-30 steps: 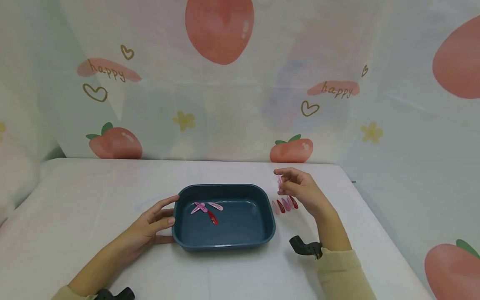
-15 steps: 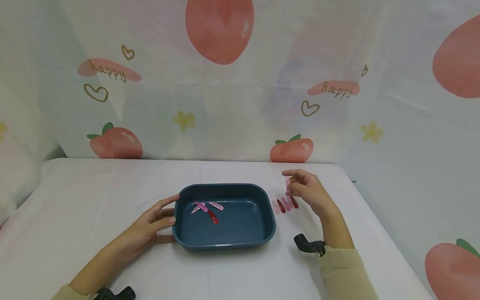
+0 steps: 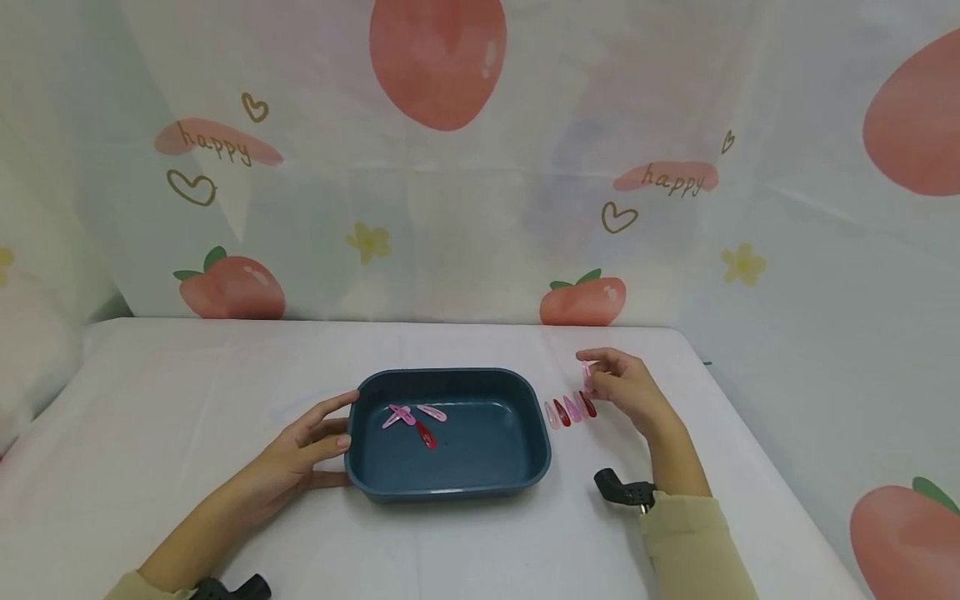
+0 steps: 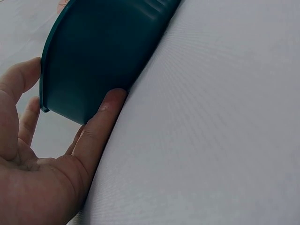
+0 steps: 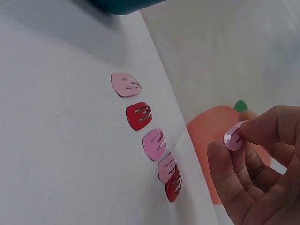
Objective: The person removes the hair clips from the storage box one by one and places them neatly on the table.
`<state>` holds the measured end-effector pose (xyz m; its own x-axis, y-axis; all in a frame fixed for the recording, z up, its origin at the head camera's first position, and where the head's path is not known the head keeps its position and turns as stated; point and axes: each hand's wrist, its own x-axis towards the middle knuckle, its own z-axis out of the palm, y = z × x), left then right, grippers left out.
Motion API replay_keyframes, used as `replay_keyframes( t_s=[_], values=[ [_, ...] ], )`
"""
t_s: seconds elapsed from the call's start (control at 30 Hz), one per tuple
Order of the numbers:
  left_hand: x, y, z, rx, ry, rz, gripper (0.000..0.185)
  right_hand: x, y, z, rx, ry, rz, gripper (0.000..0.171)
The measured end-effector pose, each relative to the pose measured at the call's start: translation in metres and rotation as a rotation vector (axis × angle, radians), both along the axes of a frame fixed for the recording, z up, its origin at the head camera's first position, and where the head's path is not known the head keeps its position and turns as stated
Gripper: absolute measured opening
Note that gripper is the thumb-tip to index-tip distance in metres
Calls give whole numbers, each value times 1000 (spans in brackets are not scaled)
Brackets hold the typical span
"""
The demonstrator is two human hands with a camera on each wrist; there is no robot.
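Note:
A dark teal rectangular tray (image 3: 525, 433) sits mid-table with three hair clips (image 3: 415, 417) inside, pink and red. My left hand (image 3: 307, 446) rests against its left wall (image 4: 93, 61), thumb and fingers straight along the rim. My right hand (image 3: 626, 392) hovers just right of a row of several pink and red clips (image 3: 570, 409) lying on the cloth (image 5: 147, 138). It pinches a light pink clip (image 5: 233, 138) between thumb and fingertips, seen in the head view (image 3: 587, 375) just above the row's right end.
A white tablecloth (image 3: 187, 392) covers the table, with a peach-print backdrop (image 3: 585, 300) hanging behind. The table's right edge (image 3: 750, 450) drops off close to my right forearm. Black wrist-camera mounts (image 3: 622, 492) show near both sleeves.
My right hand has carried the pinched pink clip rightward and lower, from above the row to its right end. The left hand and tray have stayed put.

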<state>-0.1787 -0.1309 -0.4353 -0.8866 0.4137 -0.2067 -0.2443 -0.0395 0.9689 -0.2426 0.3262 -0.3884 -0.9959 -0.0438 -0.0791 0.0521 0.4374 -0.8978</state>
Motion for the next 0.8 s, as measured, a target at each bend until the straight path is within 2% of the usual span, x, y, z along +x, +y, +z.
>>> replay_keyframes(
  t_s=[0.2, 0.53, 0.8],
  values=[
    [0, 0, -2, 3, 0, -7, 56, -4, 10, -13, 51, -4, -18, 37],
    [0, 0, 0, 3, 5, 2, 56, -3, 15, -17, 124, -21, -34, 35],
    [0, 0, -1, 13, 2, -2, 56, -3, 18, -23, 178, -76, -37, 34]
  ],
)
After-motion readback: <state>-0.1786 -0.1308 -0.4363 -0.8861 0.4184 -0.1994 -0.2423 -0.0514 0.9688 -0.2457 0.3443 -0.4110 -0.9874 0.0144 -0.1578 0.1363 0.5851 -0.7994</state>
